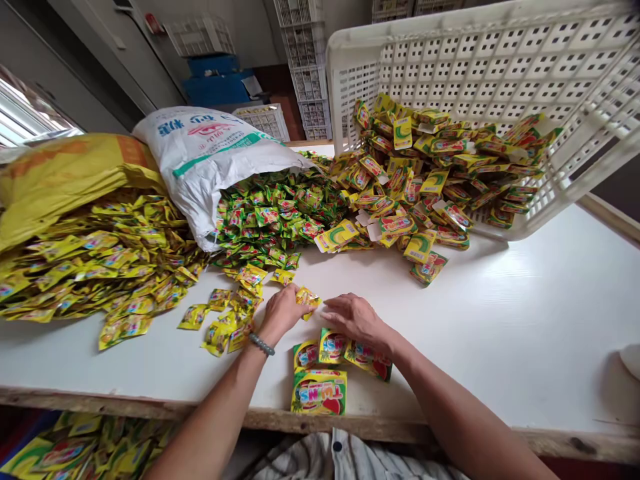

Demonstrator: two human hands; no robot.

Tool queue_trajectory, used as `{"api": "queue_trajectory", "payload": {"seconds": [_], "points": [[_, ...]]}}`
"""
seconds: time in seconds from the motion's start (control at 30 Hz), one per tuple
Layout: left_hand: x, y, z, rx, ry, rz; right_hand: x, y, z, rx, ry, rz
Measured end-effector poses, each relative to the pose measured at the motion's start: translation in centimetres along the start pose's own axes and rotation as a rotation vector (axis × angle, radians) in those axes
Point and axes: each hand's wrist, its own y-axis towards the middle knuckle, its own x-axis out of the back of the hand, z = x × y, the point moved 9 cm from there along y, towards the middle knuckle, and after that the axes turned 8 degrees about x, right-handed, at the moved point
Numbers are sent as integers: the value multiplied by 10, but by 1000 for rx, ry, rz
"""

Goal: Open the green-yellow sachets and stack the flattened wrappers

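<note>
My left hand (281,312) pinches a small yellow packet (307,298) just above the white table (500,320). A bead bracelet (262,344) circles that wrist. My right hand (356,319) lies flat beside it, fingers spread, touching the table next to the packet. Below both hands sits a small group of green and yellow packets (320,373), with a larger one nearest the table's front edge. Loose yellow packets (225,320) are scattered to the left of my left hand.
A yellow sack (60,173) spills yellow packets (100,260) at the left. A white sack (210,160) spills green packets (275,220) in the middle. A tipped white crate (500,73) pours larger packets (425,173) at the right. More packets (75,447) lie below the table.
</note>
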Motion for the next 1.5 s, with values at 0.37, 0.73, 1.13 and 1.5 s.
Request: {"api": "queue_trajectory", "payload": {"seconds": [0.37, 0.73, 1.13, 1.5], "points": [[-20, 8, -55, -99, -555, 140, 43, -8, -34, -269, 500, -500], [28, 66, -23, -110, -138, -143, 55, -11, -38, -310, 477, -516], [-36, -18, -89, 5, -1079, 444, 78, -10, -29, -166, 361, -629], [-39, -19, -92, 56, -1157, 431, 76, -10, -36, -210, 444, -637]]}}
